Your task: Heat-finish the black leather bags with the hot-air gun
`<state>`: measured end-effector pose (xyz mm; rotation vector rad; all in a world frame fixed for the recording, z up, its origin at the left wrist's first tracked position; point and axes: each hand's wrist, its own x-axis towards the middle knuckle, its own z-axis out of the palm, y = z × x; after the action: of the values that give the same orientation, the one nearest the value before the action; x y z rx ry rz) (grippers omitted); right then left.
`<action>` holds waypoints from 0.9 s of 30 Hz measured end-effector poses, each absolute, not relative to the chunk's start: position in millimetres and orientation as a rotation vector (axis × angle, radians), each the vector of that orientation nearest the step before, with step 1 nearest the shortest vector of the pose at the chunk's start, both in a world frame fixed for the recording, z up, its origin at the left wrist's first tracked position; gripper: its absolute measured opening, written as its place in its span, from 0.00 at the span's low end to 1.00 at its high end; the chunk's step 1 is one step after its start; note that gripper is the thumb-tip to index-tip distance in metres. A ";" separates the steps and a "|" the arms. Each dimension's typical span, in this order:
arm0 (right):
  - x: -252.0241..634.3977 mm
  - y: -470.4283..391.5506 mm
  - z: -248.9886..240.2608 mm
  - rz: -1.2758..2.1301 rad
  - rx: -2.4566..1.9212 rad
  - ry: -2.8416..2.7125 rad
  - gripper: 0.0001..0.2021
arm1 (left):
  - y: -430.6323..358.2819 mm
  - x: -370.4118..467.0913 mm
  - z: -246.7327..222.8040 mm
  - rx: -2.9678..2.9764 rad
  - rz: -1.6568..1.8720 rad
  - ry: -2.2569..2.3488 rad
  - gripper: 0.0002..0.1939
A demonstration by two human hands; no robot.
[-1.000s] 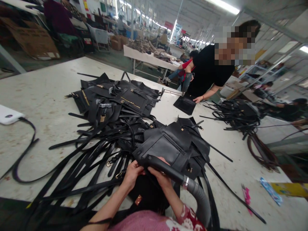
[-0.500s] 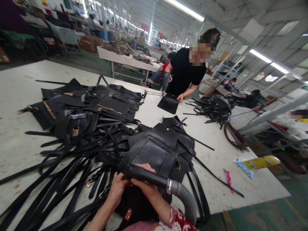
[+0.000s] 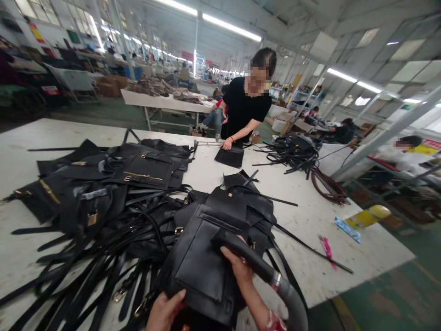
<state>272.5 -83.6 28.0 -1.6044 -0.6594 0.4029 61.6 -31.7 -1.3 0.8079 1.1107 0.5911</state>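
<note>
In my head view, the left hand [image 3: 165,309] pinches the near edge of a black bag panel [image 3: 198,259], thumb flat on top; I can't quite tell how its other fingers lie beneath. My right hand [image 3: 241,264] is closed around a black nozzle [image 3: 253,259] on a ribbed grey hose [image 3: 292,296], held over the panel's right side. The panel lies in front of me, among other black pieces on the pale tabletop [image 3: 299,250]. Left of it I see tangled black straps [image 3: 99,276] and zipped bag pieces [image 3: 148,168]; to the right, a pink-handled tool [image 3: 326,248], a blue packet [image 3: 347,229] and a yellow can [image 3: 370,217]. Across from me, a co-worker's hand [image 3: 226,144] rests on a flat black piece [image 3: 230,158].
</note>
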 end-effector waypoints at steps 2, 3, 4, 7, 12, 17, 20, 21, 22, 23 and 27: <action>287.2 -98.9 20.3 0.334 -1.652 -0.552 0.16 | -13.8 63.5 4.1 0.859 0.714 1.161 0.15; 292.7 -106.6 17.3 0.321 -1.659 -0.512 0.17 | 0.5 64.2 9.0 0.932 0.794 1.228 0.19; 297.1 -114.2 15.4 0.320 -1.654 -0.484 0.18 | 17.6 64.7 15.0 1.035 0.881 1.308 0.24; 303.7 -135.0 16.1 0.343 -1.626 -0.420 0.20 | 76.3 72.3 34.4 1.379 0.973 1.440 0.33; 303.3 -153.3 34.9 0.411 -1.588 -0.431 0.23 | 147.1 139.2 44.7 1.571 0.670 1.251 0.16; 304.9 -150.5 60.1 0.481 -1.560 -0.607 0.19 | 163.6 206.2 31.6 1.486 0.621 1.241 0.13; 306.2 -138.3 69.1 0.455 -1.576 -0.617 0.20 | 172.3 210.4 28.7 1.458 0.676 1.233 0.15; 305.9 -132.3 70.7 0.450 -1.571 -0.620 0.19 | 176.8 209.2 29.1 1.445 0.681 1.223 0.15; 305.2 -125.4 71.7 0.451 -1.558 -0.627 0.20 | 181.4 208.0 29.8 1.425 0.671 1.206 0.15; 303.9 -117.9 72.3 0.454 -1.542 -0.631 0.20 | 185.4 207.2 30.4 1.399 0.647 1.180 0.14; 296.0 -85.3 74.1 0.388 -1.509 -0.563 0.21 | 185.3 206.7 27.6 1.231 0.541 1.054 0.11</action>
<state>296.0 -85.3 74.1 -1.5090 -0.5627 0.3884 206.7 185.3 27.6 1.2310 1.0539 0.5414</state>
